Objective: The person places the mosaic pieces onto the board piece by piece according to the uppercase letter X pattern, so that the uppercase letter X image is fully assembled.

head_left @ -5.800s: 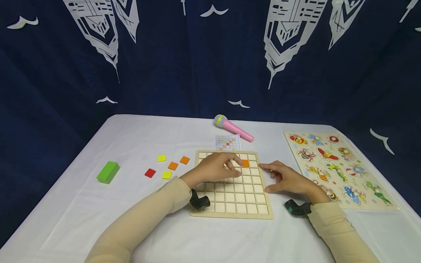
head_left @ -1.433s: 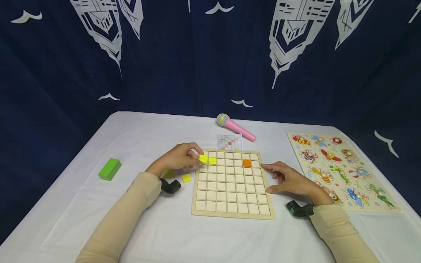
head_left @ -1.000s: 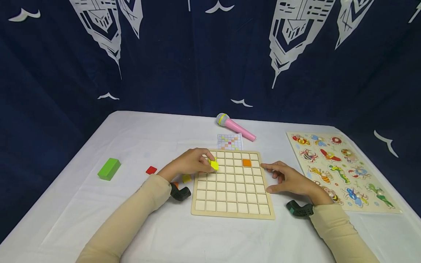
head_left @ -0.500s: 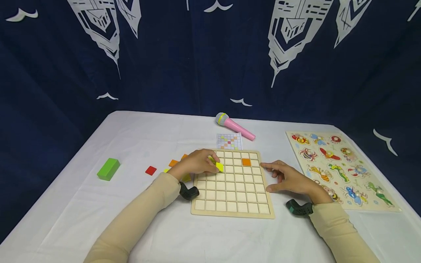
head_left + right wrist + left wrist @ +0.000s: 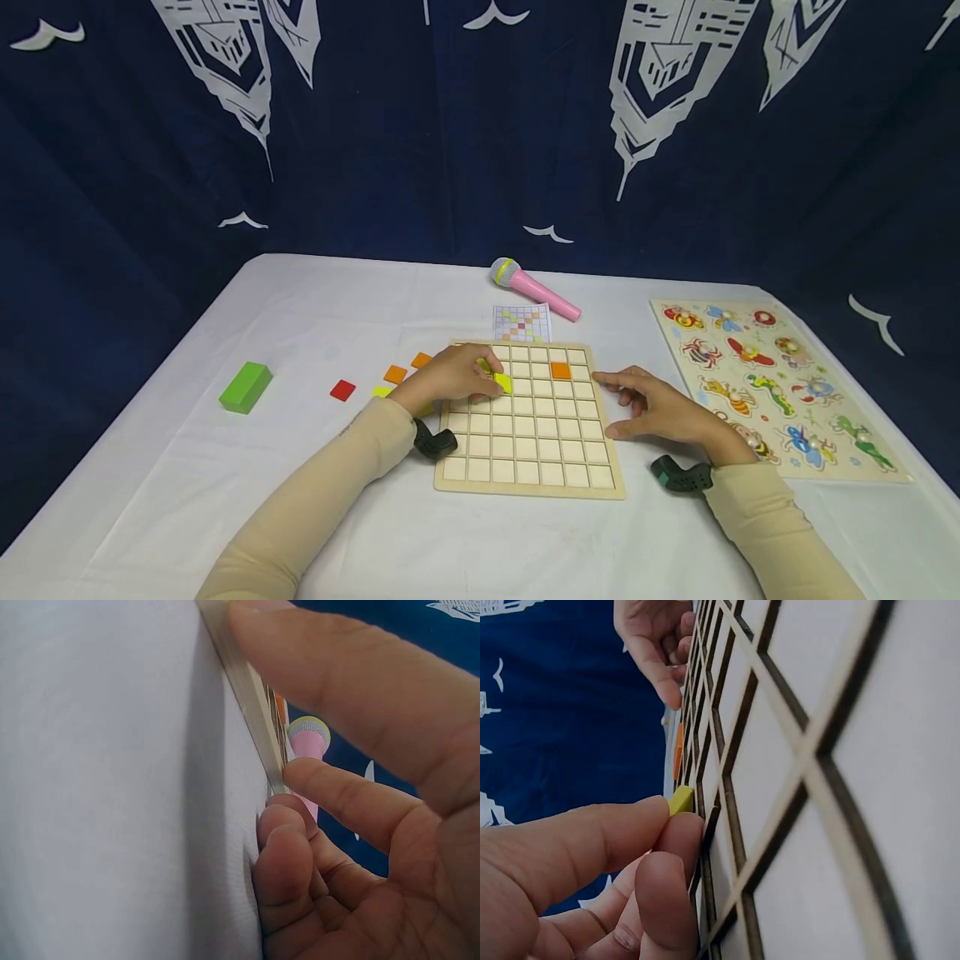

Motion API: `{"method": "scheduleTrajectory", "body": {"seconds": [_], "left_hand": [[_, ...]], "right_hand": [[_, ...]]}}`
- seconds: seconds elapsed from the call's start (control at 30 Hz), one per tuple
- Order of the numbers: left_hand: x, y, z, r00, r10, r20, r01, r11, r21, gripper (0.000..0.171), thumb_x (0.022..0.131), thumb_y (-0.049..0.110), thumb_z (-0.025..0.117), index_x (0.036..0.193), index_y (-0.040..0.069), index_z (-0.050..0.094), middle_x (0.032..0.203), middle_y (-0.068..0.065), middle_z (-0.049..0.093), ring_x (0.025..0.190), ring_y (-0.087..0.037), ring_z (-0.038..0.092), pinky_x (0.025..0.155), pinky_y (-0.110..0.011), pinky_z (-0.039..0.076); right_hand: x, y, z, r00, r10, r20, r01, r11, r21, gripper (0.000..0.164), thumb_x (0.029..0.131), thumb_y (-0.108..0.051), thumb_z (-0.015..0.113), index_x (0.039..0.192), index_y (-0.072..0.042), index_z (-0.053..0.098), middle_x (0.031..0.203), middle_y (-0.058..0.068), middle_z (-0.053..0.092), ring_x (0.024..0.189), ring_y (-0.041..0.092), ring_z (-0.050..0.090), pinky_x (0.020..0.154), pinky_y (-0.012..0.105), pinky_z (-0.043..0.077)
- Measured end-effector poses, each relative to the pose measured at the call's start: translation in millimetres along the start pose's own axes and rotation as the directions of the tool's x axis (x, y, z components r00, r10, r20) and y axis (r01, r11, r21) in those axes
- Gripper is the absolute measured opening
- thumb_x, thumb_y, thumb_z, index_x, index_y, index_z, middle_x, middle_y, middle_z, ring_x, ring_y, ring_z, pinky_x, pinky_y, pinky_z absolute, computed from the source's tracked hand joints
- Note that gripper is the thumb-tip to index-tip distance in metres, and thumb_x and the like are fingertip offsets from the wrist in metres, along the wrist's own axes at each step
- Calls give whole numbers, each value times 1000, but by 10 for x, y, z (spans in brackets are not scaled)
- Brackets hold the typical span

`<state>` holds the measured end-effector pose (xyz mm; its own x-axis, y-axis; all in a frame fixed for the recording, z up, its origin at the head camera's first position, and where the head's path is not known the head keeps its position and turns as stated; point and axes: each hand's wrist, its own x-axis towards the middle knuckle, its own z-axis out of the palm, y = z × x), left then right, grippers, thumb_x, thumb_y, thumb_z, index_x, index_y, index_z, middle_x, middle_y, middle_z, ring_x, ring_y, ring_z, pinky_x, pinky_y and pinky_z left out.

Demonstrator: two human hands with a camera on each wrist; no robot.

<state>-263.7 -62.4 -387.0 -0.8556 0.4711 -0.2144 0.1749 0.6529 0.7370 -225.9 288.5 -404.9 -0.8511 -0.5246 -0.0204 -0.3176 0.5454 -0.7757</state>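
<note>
In the head view my left hand (image 5: 450, 372) pinches a small yellow tile (image 5: 503, 382) between thumb and index finger, right at a cell in the upper left part of the wooden grid board (image 5: 543, 492). The left wrist view shows this yellow tile (image 5: 681, 800) tilted at the fingertips, close over the cell walls. Just up and left of it, a second yellow tile (image 5: 482, 364) sits in the board, partly covered by the fingers. An orange tile (image 5: 561, 370) fills a cell toward the upper right. At the board's right edge is my right hand (image 5: 652, 408), index fingertip and thumb touching the rim.
Left of the board lie a red tile (image 5: 342, 391), orange tiles (image 5: 395, 374) and a yellow tile (image 5: 382, 392), some behind my left forearm. A green block (image 5: 246, 387) is farther left. Behind are a pattern card (image 5: 522, 323) and pink microphone (image 5: 536, 291); an insect puzzle (image 5: 780, 383) lies right.
My left hand has carried the yellow tile from the board's upper left corner rightward and down, past the other yellow tile, to a cell diagonal to it. My right hand has stayed at the edge.
</note>
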Motion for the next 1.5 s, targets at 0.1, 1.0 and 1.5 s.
{"method": "scheduleTrajectory", "body": {"seconds": [0.1,1.0,1.5], "left_hand": [[2,-4,12,1000,4,-3,-4,1000,4,30,98,20,81,124,9,70,70,0,68,67,-13,57,75,-29,42],[8,6,47,1000,10,-29,-7,996,89,29,96,18,83,120,11,70,67,1,70,63,-13,60,75,-30,43],[-108,71,-109,1000,25,-5,-25,999,45,31,100,26,78,126,13,70,73,1,71,70,-13,56,73,-28,41]], "right_hand": [[-3,-6,3,1000,3,0,-3,1000,0,84,83,-10,94,152,11,52,105,8,49,86,18,45,73,26,43],[1,3,-2,1000,-4,-1,4,1000,-4,82,83,-9,94,151,10,53,108,9,50,87,18,46,74,26,44],[-3,5,-3,1000,-2,1,2,1000,2,80,86,-10,92,152,10,52,106,8,49,87,17,45,74,26,44]]}}
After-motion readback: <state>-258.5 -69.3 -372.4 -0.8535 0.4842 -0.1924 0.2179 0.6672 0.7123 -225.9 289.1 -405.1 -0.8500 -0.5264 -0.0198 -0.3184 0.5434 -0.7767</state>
